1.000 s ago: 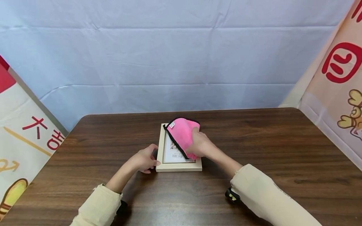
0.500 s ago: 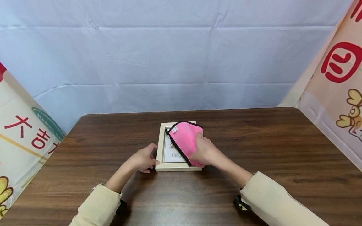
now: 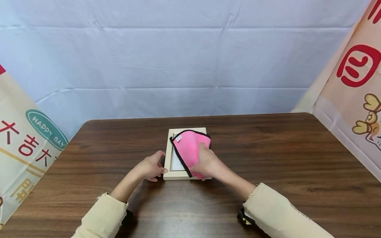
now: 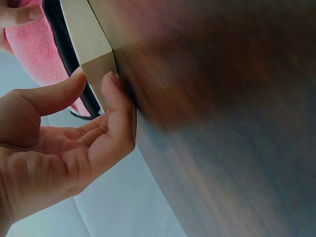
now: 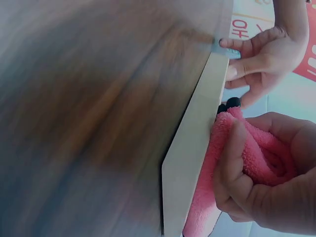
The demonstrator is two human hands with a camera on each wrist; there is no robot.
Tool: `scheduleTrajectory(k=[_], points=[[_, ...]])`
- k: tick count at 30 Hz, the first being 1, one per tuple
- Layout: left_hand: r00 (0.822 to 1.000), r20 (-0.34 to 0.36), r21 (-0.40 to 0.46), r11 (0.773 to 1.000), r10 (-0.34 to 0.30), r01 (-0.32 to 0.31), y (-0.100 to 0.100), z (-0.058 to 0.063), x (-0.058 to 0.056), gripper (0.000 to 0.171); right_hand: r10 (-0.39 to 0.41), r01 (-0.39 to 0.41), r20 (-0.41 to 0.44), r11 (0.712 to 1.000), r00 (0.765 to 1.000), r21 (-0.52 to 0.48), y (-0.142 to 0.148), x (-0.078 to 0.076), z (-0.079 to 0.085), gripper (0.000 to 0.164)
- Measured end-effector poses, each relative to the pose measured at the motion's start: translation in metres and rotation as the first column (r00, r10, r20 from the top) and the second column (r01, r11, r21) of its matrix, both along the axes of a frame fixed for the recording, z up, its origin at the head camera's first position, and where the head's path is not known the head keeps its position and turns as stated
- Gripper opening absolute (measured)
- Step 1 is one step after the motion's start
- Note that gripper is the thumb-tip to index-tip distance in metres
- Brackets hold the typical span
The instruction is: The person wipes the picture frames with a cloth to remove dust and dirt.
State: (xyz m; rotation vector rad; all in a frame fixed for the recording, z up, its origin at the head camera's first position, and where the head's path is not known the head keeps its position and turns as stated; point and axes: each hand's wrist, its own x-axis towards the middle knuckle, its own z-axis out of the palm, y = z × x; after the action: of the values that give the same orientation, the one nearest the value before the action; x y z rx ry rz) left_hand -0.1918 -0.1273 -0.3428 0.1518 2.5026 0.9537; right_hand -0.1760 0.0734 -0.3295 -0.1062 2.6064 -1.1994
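A cream picture frame (image 3: 167,158) lies flat on the brown wooden table. My left hand (image 3: 152,166) holds its near left corner; in the left wrist view the thumb is on the frame's edge and the curled fingers (image 4: 118,106) press its side. My right hand (image 3: 206,163) grips a pink cloth (image 3: 189,145) with black edging and a small white tag. The cloth lies over most of the glass and reaches the frame's near border. In the right wrist view the cloth (image 5: 261,158) is bunched inside the curled fingers. Most of the picture is hidden beneath it.
The wooden table (image 3: 268,148) extends around the frame on all sides. Behind it hangs a pale blue-white backdrop cloth (image 3: 178,59). Printed banners stand at the left (image 3: 18,132) and right (image 3: 354,99) edges.
My right hand slid the cloth right and toward me, then back left across the frame, covering the printed lettering. The left hand stays at the corner.
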Motion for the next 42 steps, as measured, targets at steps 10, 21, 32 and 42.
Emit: scheduleTrajectory(k=[10, 21, 32, 42], points=[[1.0, -0.012, 0.014, 1.0, -0.003, 0.003, -0.001, -0.001, -0.001, 0.046, -0.003, 0.002, -0.03, 0.999, 1.0, -0.042, -0.025, 0.0, -0.002, 0.057], [1.0, -0.015, 0.009, 1.0, 0.001, -0.001, 0.0, -0.001, -0.001, 0.047, 0.014, -0.015, -0.012, 1.0, 1.0, -0.023, -0.02, 0.002, 0.001, 0.049], [1.0, -0.003, 0.009, 1.0, 0.016, -0.016, 0.0, -0.001, -0.001, 0.047, 0.014, -0.014, -0.002, 1.0, 1.0, 0.016, 0.006, 0.004, 0.003, 0.054], [1.0, -0.008, 0.004, 1.0, 0.017, -0.017, 0.001, -0.002, 0.0, 0.048, 0.029, -0.029, -0.017, 1.0, 0.999, -0.004, 0.007, 0.007, 0.0, 0.052]])
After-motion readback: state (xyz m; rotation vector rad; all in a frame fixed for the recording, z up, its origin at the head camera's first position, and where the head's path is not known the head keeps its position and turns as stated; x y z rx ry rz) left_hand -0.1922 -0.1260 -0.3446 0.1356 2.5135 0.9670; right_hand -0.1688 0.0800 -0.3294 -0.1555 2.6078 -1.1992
